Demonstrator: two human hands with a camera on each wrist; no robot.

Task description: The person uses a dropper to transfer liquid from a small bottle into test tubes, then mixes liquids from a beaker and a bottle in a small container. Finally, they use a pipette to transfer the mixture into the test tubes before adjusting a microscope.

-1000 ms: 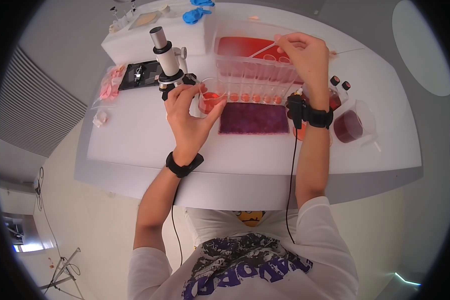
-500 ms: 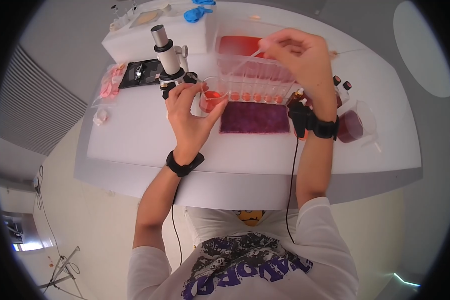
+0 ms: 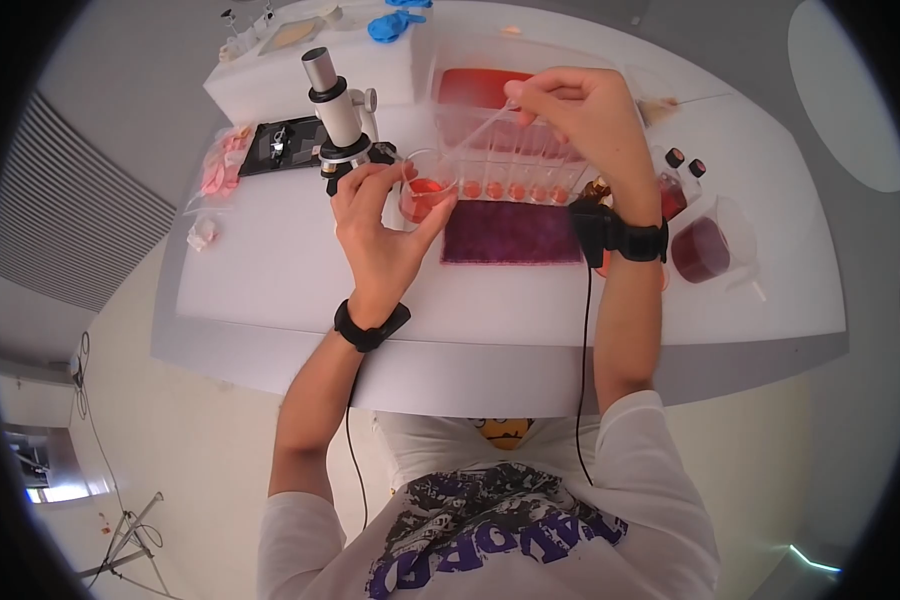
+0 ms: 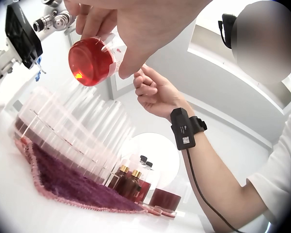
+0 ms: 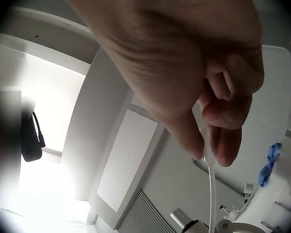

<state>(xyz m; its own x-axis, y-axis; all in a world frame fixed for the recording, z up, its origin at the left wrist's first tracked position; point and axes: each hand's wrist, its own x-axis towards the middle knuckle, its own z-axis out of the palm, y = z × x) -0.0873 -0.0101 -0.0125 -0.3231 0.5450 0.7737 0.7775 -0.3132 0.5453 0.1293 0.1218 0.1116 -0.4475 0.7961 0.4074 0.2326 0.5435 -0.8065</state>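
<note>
My left hand grips a small clear beaker of red liquid, thumb on one side and fingers on the other. From below, in the left wrist view, the bright red liquid fills the lower part of that beaker. High on the right, my right hand pinches a clear plastic dropper pipette between thumb and fingers. It slants down leftward, its lower end overlapping the beaker's mouth in the head view. In the right wrist view the pipette's thin stem hangs below the fingertips.
Behind a purple cloth stands a row of test tubes with red liquid in their bottoms. Beyond is a clear bin. A microscope stands left of the beaker; dark bottles and a larger beaker stand right.
My right hand has moved left with the pipette, bringing its lower end from above the test tubes to the beaker's mouth. The left hand and beaker have hardly moved.
</note>
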